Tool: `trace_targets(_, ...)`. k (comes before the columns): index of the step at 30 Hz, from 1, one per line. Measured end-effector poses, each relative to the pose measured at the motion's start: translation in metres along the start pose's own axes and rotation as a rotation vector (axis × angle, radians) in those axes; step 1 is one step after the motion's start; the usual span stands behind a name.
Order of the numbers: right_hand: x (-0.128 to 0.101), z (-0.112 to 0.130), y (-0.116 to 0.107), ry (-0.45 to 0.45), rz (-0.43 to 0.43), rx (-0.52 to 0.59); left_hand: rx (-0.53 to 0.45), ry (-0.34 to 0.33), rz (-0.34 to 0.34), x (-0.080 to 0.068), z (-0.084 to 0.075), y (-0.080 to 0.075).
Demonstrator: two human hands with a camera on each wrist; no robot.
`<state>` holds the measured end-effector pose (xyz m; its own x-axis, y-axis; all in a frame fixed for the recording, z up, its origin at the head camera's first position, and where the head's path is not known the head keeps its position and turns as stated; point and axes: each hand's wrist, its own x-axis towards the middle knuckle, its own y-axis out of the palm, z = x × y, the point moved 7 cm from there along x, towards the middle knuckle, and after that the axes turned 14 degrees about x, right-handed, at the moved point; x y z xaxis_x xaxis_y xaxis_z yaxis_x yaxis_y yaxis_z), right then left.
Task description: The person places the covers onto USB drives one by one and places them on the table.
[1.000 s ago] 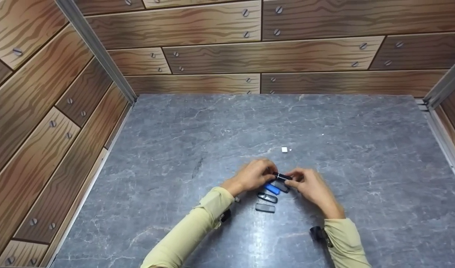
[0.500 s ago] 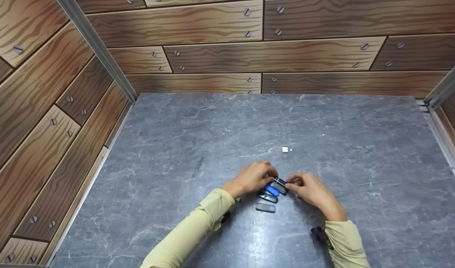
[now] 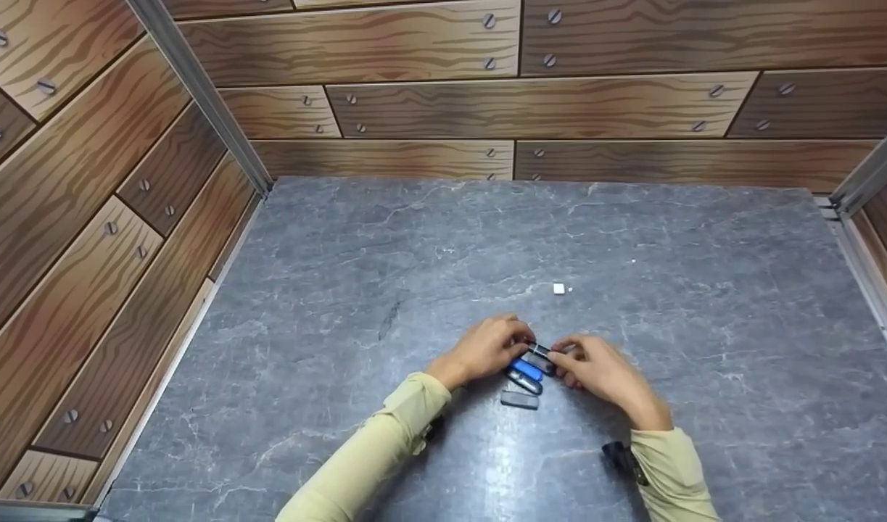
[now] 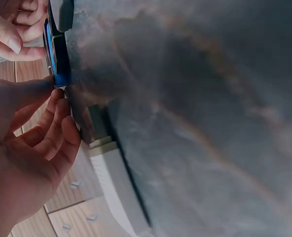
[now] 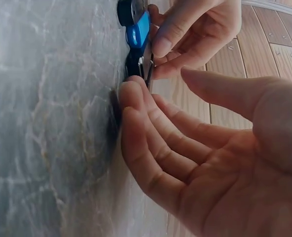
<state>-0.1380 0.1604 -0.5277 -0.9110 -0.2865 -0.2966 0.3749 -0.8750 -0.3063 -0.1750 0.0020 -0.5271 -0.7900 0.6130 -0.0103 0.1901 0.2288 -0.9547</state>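
Note:
A black USB stick with a silver band [image 3: 539, 348] lies at the far end of a row of sticks. My left hand [image 3: 487, 348] pinches its left end between thumb and fingers. At its right end, my right hand [image 3: 595, 366] touches with slightly bent fingers, the thumb standing apart in the right wrist view. Close by in the row are a dark grey stick [image 3: 538, 363], a blue one [image 3: 526, 370], a glossy black one [image 3: 524, 381] and a grey one [image 3: 519, 400]. The left wrist view shows a pale stick [image 4: 113, 182] below the left hand.
A small white block [image 3: 558, 288] sits beyond the hands with a tiny white speck beside it. The grey marbled table [image 3: 356, 246] is bounded by wood-patterned walls [image 3: 421, 109] at the back and sides. A dark wrist camera [image 3: 620, 458] hangs at the right sleeve.
The black stick, held between both hands, has come down and nearer beside the dark grey one. The glossy black stick is turned more steeply. The right thumb and fingers have loosened.

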Motion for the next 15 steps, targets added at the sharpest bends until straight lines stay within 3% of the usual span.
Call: trace_targets(15,-0.002,-0.001,0.001,-0.036,0.045,-0.007,-0.124,-0.063,0.004,-0.017,0.009,0.003)
